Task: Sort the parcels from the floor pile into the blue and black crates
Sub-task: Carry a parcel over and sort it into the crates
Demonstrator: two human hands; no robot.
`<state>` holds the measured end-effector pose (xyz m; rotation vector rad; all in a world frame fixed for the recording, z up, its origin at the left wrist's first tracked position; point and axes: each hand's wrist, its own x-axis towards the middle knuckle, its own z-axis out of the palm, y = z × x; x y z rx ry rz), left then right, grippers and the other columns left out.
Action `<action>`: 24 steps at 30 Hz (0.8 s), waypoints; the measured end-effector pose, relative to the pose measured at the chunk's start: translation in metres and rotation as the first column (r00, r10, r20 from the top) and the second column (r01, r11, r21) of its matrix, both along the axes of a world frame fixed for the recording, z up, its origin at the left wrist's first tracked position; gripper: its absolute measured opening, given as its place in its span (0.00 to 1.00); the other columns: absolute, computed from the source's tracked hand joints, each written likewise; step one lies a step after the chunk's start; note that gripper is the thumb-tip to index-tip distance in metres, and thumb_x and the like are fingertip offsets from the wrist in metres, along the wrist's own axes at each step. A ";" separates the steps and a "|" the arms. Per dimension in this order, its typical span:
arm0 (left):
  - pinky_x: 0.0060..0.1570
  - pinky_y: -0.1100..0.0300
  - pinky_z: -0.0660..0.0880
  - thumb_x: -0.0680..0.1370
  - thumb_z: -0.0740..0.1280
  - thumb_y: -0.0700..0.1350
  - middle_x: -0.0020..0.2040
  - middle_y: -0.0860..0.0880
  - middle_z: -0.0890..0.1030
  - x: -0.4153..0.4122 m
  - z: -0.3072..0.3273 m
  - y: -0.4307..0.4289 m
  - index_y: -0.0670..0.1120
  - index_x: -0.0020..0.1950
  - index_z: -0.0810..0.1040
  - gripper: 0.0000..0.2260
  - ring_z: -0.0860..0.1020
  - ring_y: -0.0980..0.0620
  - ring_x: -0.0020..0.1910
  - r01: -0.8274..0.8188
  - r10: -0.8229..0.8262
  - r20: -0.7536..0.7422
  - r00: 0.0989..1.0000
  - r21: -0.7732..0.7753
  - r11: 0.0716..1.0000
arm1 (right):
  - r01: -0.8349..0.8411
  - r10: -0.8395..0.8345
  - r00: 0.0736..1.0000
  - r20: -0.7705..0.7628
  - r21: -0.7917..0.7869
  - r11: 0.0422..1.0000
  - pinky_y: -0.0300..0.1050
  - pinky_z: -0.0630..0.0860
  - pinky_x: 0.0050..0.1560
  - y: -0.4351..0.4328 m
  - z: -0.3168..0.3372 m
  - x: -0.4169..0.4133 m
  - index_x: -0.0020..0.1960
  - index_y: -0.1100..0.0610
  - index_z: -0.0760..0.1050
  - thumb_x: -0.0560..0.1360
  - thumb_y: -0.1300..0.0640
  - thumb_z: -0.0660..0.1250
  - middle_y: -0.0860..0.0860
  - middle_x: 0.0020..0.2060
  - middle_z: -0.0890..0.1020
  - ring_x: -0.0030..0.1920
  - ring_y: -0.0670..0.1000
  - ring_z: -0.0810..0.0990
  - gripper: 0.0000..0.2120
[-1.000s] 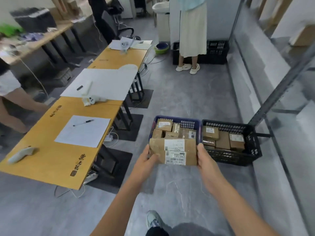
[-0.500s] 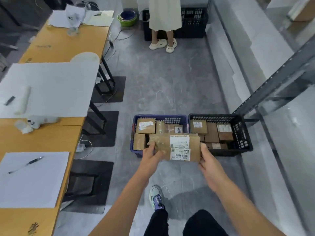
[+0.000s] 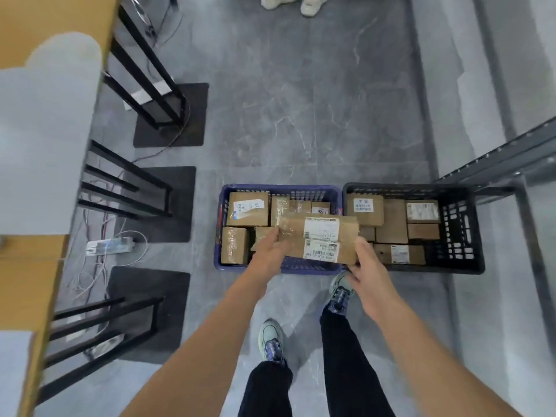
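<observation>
the long brown cardboard parcel (image 3: 319, 236), two white labels facing up, hangs level above the right half of the blue slatted plastic crate (image 3: 222, 266). its right end reaches over the side where the black slatted plastic crate (image 3: 478, 230) stands just beside it. the left hand (image 3: 267, 254) has its grip closed on the parcel's left end. the right hand (image 3: 368, 266) holds the right end, thumb against the end face and fingers reaching underneath.

this looks like the placing step, most likely into the blue crate, though the overhang leaves that open. the blue crate is already floored with smaller brown boxes (image 3: 247, 209) and no gap looks long enough for this one. so it should probably go flat on top of them, lengthways along the crate.

to do it well, draw the right end back inside the shared rims before lowering, or it will catch and tip. keep both ends level on the way down. let the parcel settle on the boxes below, then slide the fingers out from under it last, with the labels kept upward.
</observation>
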<state>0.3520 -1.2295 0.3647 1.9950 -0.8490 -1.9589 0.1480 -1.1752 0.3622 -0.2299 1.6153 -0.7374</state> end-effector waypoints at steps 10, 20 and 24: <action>0.47 0.57 0.73 0.81 0.67 0.55 0.71 0.53 0.75 -0.036 -0.162 -0.105 0.58 0.82 0.60 0.31 0.78 0.51 0.60 -0.016 0.007 0.057 0.998 0.149 0.989 | -0.052 0.056 0.998 -0.032 0.126 0.991 0.57 0.65 0.77 -0.103 -0.169 -0.021 0.82 0.42 0.60 0.85 0.39 0.58 0.45 0.75 0.73 0.74 0.51 0.72 0.27; 0.26 0.64 0.74 0.84 0.63 0.49 0.63 0.50 0.77 -0.048 -0.289 -0.175 0.51 0.74 0.69 0.18 0.77 0.55 0.41 0.137 -0.154 0.070 0.986 0.202 0.970 | -0.110 0.131 0.983 -0.131 0.158 0.981 0.61 0.64 0.77 -0.150 -0.295 -0.010 0.77 0.34 0.64 0.81 0.38 0.57 0.41 0.71 0.76 0.72 0.51 0.73 0.24; 0.31 0.64 0.77 0.83 0.65 0.49 0.67 0.49 0.74 -0.047 -0.318 -0.187 0.52 0.78 0.66 0.23 0.78 0.51 0.47 0.116 -0.137 0.085 0.987 0.216 0.969 | -0.118 0.146 0.980 -0.132 0.202 0.972 0.57 0.65 0.77 -0.166 -0.317 -0.007 0.81 0.38 0.60 0.82 0.41 0.58 0.41 0.70 0.76 0.71 0.51 0.73 0.28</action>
